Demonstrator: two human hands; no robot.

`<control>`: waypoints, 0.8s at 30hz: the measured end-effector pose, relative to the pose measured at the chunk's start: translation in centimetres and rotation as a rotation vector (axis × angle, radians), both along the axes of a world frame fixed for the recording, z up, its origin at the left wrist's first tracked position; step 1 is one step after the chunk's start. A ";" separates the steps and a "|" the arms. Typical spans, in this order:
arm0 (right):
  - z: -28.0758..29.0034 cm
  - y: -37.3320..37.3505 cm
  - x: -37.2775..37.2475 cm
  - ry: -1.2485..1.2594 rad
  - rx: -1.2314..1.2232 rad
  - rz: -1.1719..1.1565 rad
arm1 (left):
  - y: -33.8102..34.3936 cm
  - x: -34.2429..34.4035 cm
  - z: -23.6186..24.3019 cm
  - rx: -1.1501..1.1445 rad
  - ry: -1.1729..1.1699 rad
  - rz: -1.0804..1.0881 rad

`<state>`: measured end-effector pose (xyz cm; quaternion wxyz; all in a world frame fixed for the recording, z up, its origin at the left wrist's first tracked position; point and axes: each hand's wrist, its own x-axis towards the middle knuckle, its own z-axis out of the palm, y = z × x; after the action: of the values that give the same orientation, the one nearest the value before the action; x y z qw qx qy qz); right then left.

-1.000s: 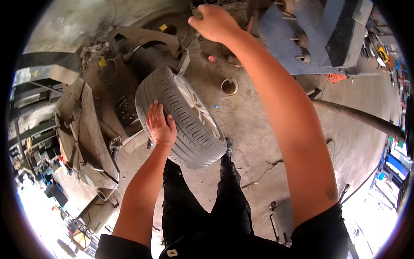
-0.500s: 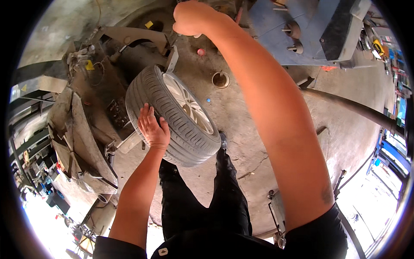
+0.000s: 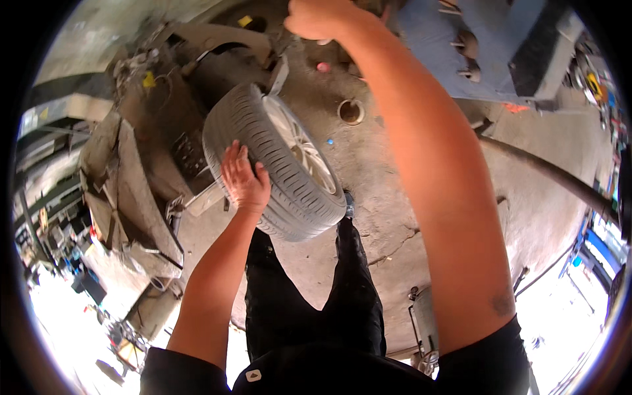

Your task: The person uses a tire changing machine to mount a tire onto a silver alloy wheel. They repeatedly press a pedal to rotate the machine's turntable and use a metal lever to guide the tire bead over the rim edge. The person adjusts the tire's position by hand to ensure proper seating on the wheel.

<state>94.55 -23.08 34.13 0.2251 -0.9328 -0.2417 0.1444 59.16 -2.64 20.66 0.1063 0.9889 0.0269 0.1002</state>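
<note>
A car wheel (image 3: 299, 174) with a black tyre and silver spoked rim stands tilted in front of my legs. My left hand (image 3: 245, 178) lies on the tyre's tread, fingers stretched out and thumb apart. Far ahead, at the top edge, my right hand (image 3: 319, 18) is closed at the end of my outstretched arm. The edge of the picture and the hand itself hide whatever it holds. Behind the tyre, a metal machine (image 3: 217, 46) with a curved arm and a flat pale plate (image 3: 279, 74) stands close to the wheel.
A blue-grey machine table (image 3: 487, 49) is at the far right. A round cup-like container (image 3: 351, 112) stands on the floor ahead, near a pink round object (image 3: 323, 67). A long pole (image 3: 546, 164) slants across the right. A worn metal panel (image 3: 125, 191) is at the left.
The whole view has shifted, so the wheel and both hands appear farther right and higher. My left hand stays on the tread, and my right hand stays closed.
</note>
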 end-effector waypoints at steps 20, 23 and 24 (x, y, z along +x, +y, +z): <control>-3.0 -0.5 1.2 -0.181 0.051 0.019 | -0.9 0.8 -0.2 -0.007 -0.038 -0.035; -3.6 -0.4 1.3 -0.149 0.109 -0.035 | -0.8 0.7 -0.3 -0.003 -0.010 -0.026; -3.4 -0.3 1.2 -0.140 0.089 -0.034 | -0.8 0.7 -0.3 -0.005 -0.003 -0.022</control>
<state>95.78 -23.39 30.73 0.2512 -0.9336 -0.2472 0.0640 59.83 -3.40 20.38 0.1099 0.9887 0.0159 0.1004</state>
